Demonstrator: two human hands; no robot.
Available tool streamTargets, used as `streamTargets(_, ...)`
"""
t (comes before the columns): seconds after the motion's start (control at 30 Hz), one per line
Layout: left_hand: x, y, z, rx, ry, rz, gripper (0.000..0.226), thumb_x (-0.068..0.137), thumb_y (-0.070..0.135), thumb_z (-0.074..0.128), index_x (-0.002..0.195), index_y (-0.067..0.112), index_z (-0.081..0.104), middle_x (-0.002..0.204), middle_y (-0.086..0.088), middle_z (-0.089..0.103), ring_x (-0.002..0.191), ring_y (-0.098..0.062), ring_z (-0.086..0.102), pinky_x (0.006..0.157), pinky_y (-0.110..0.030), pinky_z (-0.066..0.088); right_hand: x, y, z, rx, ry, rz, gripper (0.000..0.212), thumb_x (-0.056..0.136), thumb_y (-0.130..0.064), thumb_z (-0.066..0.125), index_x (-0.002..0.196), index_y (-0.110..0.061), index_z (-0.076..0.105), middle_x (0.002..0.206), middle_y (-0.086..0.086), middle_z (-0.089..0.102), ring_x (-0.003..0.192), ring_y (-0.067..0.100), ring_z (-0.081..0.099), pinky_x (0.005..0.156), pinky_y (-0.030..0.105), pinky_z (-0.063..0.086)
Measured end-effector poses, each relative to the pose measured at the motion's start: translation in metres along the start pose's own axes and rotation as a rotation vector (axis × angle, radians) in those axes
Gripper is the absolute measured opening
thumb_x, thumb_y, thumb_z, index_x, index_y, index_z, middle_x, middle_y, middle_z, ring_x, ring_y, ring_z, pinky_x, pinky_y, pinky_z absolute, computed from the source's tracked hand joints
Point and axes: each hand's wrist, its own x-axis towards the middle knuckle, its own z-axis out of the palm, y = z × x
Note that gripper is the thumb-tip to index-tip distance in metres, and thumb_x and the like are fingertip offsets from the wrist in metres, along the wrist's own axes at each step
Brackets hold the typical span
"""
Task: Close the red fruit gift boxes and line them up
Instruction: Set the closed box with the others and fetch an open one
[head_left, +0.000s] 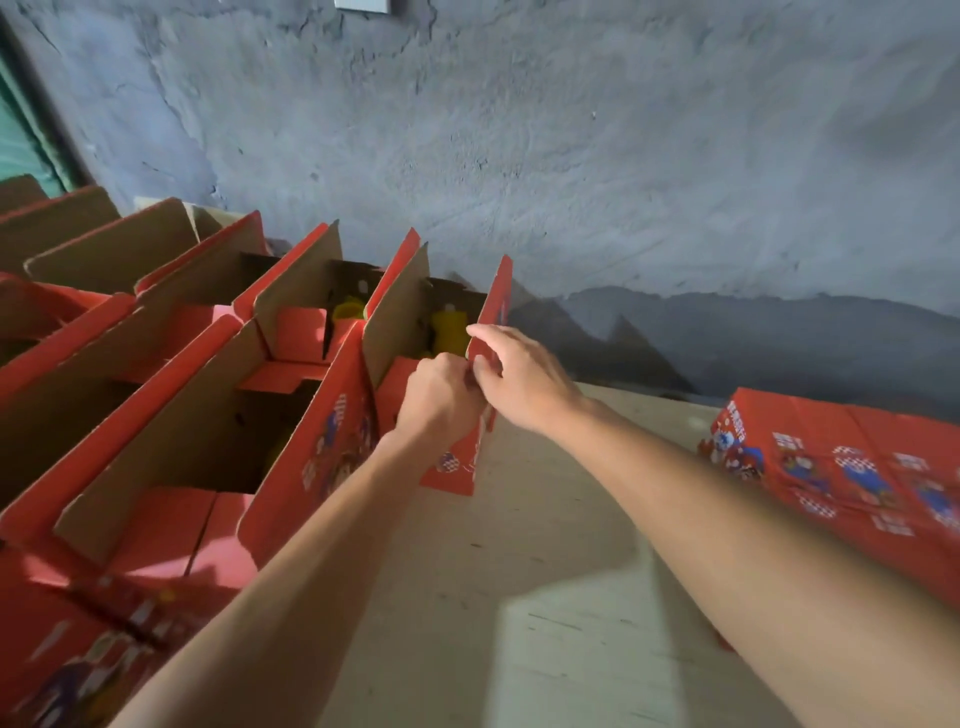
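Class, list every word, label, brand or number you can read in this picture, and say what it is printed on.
None can be read.
Open red gift boxes: white characters and cartoon prints, too blurred.
Flat red boxes on the right: white labels, too blurred.

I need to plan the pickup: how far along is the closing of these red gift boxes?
Early, by the look of it. Done: only the closed red boxes lying at the right. In hand: the left hand and right hand both have a grip on the right flap of the rightmost open box. Left: the row of open boxes to its left, flaps still upright.
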Motion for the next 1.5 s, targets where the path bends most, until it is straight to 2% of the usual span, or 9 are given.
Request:
streamTargets(0.13, -0.048, 0.022, -0.006, -0.024, -0.071, -0.07, 0.036, 0.101, 0.032, 0.056, 0.081, 0.007, 0.072, 0.068, 0.002, 0.068, 0.056, -0.017, 0.069, 0.056, -0.032, 0.061, -0.05, -0.002, -0.033, -0.086, -0.036, -0.065, 0.041, 0.106, -0.022, 0.049, 0.147, -0.025, 0.054, 0.15, -0.002, 0.053, 0.13, 0.021, 0.056, 0.105, 0.039, 0.051)
streamTargets(0.33, -0.154, 0.052, -0.034, -0.039, -0.213, -0.055, 0.051, 0.099, 0.044, 0.058, 0.064, 0.008, 0.066, 0.058, -0.002, 0.068, 0.048, -0.017, 0.065, 0.047, -0.033, 0.054, -0.156, -0.023, -0.064, -0.228, -0.116, -0.098, 0.048, 0.097, -0.011, 0.058, 0.14, -0.033, 0.054, 0.146, -0.005, 0.047, 0.112, 0.022, 0.063, 0.071, 0.032, 0.055)
streamTargets(0.47, -0.238, 0.05, -0.054, -0.065, -0.264, 0.015, 0.048, 0.096, 0.03, 0.062, 0.057, 0.004, 0.055, 0.049, 0.0, 0.05, 0.039, -0.01, 0.042, 0.041, -0.028, 0.033, -0.233, -0.045, -0.072, -0.263, -0.068, -0.116, 0.04, 0.092, -0.015, 0.064, 0.13, -0.029, 0.061, 0.14, -0.008, 0.052, 0.12, 0.02, 0.057, 0.081, 0.033, 0.054)
streamTargets(0.73, -0.419, 0.05, -0.115, -0.135, -0.474, 0.0, 0.043, 0.098, 0.022, 0.067, 0.065, -0.002, 0.057, 0.059, 0.003, 0.041, 0.055, -0.011, 0.035, 0.054, -0.031, 0.033, -0.389, -0.078, -0.11, -0.401, -0.156, -0.068, 0.048, 0.092, -0.027, 0.067, 0.139, -0.027, 0.057, 0.133, -0.001, 0.054, 0.122, 0.021, 0.051, 0.095, 0.036, 0.047)
streamTargets(0.87, -0.488, 0.048, -0.137, -0.102, -0.545, 0.06, 0.047, 0.098, 0.029, 0.069, 0.066, -0.003, 0.057, 0.06, 0.001, 0.044, 0.051, -0.006, 0.033, 0.05, -0.023, 0.03, -0.456, -0.1, -0.119, -0.399, -0.157, -0.127, 0.036, 0.087, -0.046, 0.075, 0.115, -0.027, 0.064, 0.114, -0.003, 0.052, 0.111, 0.019, 0.051, 0.094, 0.035, 0.043)
streamTargets(1.03, -0.558, 0.045, -0.16, -0.227, -0.558, 0.025, 0.035, 0.098, 0.033, 0.069, 0.064, 0.026, 0.069, 0.059, 0.011, 0.059, 0.05, -0.011, 0.048, 0.049, -0.028, 0.04, -0.558, -0.133, -0.119, -0.195, -0.09, -0.026, 0.026, 0.093, -0.05, 0.069, 0.101, -0.026, 0.064, 0.102, -0.009, 0.072, 0.093, 0.016, 0.061, 0.077, 0.034, 0.046)
streamTargets(1.1, -0.583, 0.047, -0.167, -0.28, -0.541, 0.028, 0.038, 0.099, 0.041, 0.066, 0.074, 0.015, 0.074, 0.065, -0.002, 0.067, 0.053, -0.024, 0.054, 0.051, -0.035, 0.044, -0.596, -0.145, -0.118, -0.151, -0.024, 0.015, 0.023, 0.096, -0.048, 0.066, 0.098, -0.025, 0.069, 0.097, -0.01, 0.073, 0.09, 0.014, 0.063, 0.071, 0.032, 0.049)
streamTargets(1.3, -0.631, 0.054, -0.172, -0.335, -0.358, 0.062, 0.062, 0.101, 0.05, 0.059, 0.062, 0.002, 0.051, 0.059, 0.014, 0.029, 0.054, -0.007, 0.027, 0.05, -0.029, 0.022, -0.682, -0.192, -0.105, -0.016, 0.166, 0.176, 0.01, 0.09, -0.031, 0.078, 0.086, -0.024, 0.072, 0.082, -0.014, 0.069, 0.079, 0.007, 0.059, 0.069, -0.001, 0.032)
streamTargets(1.5, -0.67, 0.067, -0.16, -0.394, -0.314, -0.02, 0.057, 0.097, 0.058, 0.058, 0.058, 0.02, 0.039, 0.057, 0.015, 0.03, 0.054, -0.004, 0.027, 0.048, -0.023, 0.021, -0.729, -0.206, -0.109, -0.011, 0.227, 0.176, 0.004, 0.092, -0.024, 0.077, 0.092, -0.021, 0.075, 0.087, -0.012, 0.071, 0.082, 0.015, 0.066, 0.069, 0.025, 0.048)
